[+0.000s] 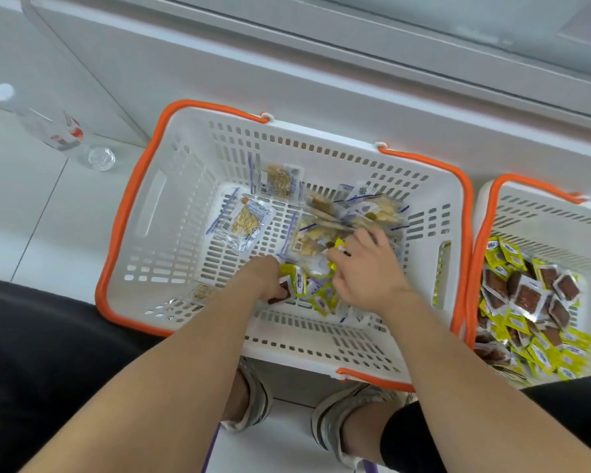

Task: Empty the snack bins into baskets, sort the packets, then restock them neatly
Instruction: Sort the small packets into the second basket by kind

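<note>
A white basket with orange handles [157,213] stands on the floor in front of me. It holds pale purple-edged snack packets [243,221] and a few yellow packets [321,297]. My left hand [265,279] reaches into the basket's near side and grips small yellow packets with a brown one. My right hand [365,264] lies over the packet pile, fingers curled on a yellow packet [339,245]. A second basket [539,213] on the right holds several yellow and brown packets [529,298].
A clear plastic bottle [62,131] lies on the floor at the back left. A white cabinet front [321,63] runs along behind the baskets. My sandalled feet [253,401] are just under the near basket edge.
</note>
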Demonstrator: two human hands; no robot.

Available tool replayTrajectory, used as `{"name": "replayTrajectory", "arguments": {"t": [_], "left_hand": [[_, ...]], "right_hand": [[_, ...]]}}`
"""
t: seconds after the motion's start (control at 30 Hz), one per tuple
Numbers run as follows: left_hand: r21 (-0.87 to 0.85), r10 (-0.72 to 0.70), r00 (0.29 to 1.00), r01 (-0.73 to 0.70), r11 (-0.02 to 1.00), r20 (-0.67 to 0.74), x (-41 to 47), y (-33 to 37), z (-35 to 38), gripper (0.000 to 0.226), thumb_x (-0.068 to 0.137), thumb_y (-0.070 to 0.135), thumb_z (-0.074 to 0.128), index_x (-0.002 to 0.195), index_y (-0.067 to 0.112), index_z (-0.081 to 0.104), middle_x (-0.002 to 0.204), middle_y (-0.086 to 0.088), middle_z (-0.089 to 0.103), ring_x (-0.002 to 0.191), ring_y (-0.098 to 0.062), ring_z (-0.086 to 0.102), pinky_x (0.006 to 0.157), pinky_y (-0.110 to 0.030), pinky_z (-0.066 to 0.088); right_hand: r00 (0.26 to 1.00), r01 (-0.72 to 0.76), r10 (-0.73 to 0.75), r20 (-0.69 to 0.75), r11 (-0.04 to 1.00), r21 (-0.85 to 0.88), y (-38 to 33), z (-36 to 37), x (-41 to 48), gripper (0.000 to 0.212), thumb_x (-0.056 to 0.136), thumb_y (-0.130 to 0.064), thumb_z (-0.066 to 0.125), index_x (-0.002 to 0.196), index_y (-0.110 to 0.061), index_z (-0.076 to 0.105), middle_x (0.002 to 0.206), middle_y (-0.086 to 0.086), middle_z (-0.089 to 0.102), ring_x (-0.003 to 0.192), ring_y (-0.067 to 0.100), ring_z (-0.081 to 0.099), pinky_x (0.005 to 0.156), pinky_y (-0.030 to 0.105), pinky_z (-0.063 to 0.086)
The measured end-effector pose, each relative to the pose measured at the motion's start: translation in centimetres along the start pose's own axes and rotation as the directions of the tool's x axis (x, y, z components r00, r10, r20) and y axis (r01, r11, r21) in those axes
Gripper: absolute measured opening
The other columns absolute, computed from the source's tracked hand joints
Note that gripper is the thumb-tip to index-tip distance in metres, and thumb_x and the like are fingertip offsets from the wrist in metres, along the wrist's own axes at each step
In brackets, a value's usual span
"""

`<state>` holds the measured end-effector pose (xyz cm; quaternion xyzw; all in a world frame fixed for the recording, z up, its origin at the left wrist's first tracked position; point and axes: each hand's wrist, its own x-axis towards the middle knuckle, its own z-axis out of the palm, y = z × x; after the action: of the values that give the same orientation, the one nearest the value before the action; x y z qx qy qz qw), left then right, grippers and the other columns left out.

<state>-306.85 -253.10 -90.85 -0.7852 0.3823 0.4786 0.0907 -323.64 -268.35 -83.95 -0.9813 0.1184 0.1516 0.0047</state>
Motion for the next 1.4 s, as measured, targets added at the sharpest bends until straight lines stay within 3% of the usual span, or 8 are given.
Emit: {"name": "replayTrajectory", "arguments": {"t": [0.23,0.43,0.5,0.57,0.67,1.03,1.2,1.4], "left_hand": [[-0.036,0.107,0.955,-0.121,0.992,-0.277,0.1,0.0,-0.8,0.018,0.095,0.023,0.071,0.11,0.014,0.075,0.119,-0.007,0.061,0.114,-0.024,0.059,0.098,-0.035,0.052],[-0.34,-0.025,0.88,-0.157,0.927,-0.475,-0.5,1.1,-0.8,0.032,0.088,-0.011,0.059,0.109,0.012,0.067,0.109,-0.011,0.066,0.095,-0.025,0.066,0.078,-0.033,0.054],[-0.705,-0.217,0.884,-0.161,0.69,-0.413,-0.7,1.8,-1.4,0.035,0.088,-0.01,0.054,0.115,0.012,0.055,0.093,-0.01,0.062,0.078,-0.024,0.06,0.065,-0.035,0.051],[-0.985,-0.346,0.926,-0.11,0.129,-0.149,-0.9,2.8,-1.9,0.046,0.088,-0.005,0.051,0.128,0.013,0.042,0.105,-0.011,0.055,0.087,-0.027,0.058,0.076,-0.039,0.056],[-0.955,-0.293,0.955,-0.046,-0.293,0.044,-0.8,4.1,-2.5,0.05,0.092,0.007,0.066,0.129,0.02,0.035,0.121,-0.015,0.058,0.107,-0.034,0.068,0.089,-0.049,0.06],[-0.974,-0.581,0.803,-0.214,-0.072,-0.133,-2.1,3.6,-8.9,0.02,0.096,0.011,0.057,0.103,-0.006,0.065,0.084,-0.02,0.073,0.052,-0.022,0.068,0.053,-0.034,0.06],[-0.921,-0.634,0.759,-0.34,-0.188,-0.15,-4.1,1.6,-10.6,0.028,0.102,0.016,0.045,0.091,-0.004,0.062,0.09,-0.023,0.072,0.07,-0.033,0.071,0.073,-0.046,0.066],[-0.932,-0.404,0.88,-0.332,-0.146,-0.25,-4.4,1.7,-9.0,0.041,0.107,0.012,0.047,0.147,0.007,0.039,0.131,-0.016,0.064,0.108,-0.024,0.071,0.095,-0.044,0.058]], "right_hand": [[0.94,-0.309,0.326,-0.102,0.938,0.157,1.8,-0.8,-0.5,0.058,0.086,-0.018,0.065,0.141,-0.032,0.055,0.103,-0.003,0.066,0.114,0.026,0.051,0.102,0.045,0.028],[0.89,-0.413,0.444,-0.102,0.881,0.229,2.8,-0.9,-1.9,0.063,0.08,-0.007,0.077,0.137,-0.026,0.059,0.103,0.001,0.077,0.115,0.026,0.059,0.098,0.042,0.028],[0.866,-0.473,0.496,-0.056,0.851,0.227,3.1,-1.4,-2.1,0.058,0.08,-0.006,0.076,0.134,-0.023,0.062,0.105,0.007,0.076,0.118,0.029,0.058,0.1,0.041,0.027],[0.845,-0.525,0.535,0.007,0.827,0.201,3.0,-2.2,-1.8,0.053,0.081,-0.007,0.071,0.131,-0.023,0.063,0.106,0.009,0.073,0.118,0.03,0.057,0.102,0.041,0.03],[0.786,-0.603,0.618,0.024,0.758,0.25,2.3,-3.3,-0.9,0.046,0.078,-0.007,0.066,0.121,-0.023,0.065,0.09,0.005,0.069,0.101,0.031,0.062,0.097,0.042,0.034],[0.803,-0.565,0.593,-0.065,0.791,0.237,2.3,-2.8,-2.3,0.045,0.081,0.004,0.061,0.122,-0.016,0.058,0.107,0.007,0.073,0.112,0.034,0.059,0.098,0.044,0.039],[0.794,-0.6,0.606,-0.056,0.795,0.085,1.0,-3.0,-2.7,0.042,0.073,-0.013,0.066,0.114,-0.012,0.059,0.094,0.011,0.073,0.102,0.037,0.057,0.091,0.049,0.037],[0.875,-0.444,0.477,-0.085,0.859,0.254,-1.2,-4.5,-2.5,0.042,0.085,-0.034,0.051,0.119,-0.012,0.063,0.084,0.006,0.073,0.098,0.031,0.06,0.091,0.044,0.04]]}}
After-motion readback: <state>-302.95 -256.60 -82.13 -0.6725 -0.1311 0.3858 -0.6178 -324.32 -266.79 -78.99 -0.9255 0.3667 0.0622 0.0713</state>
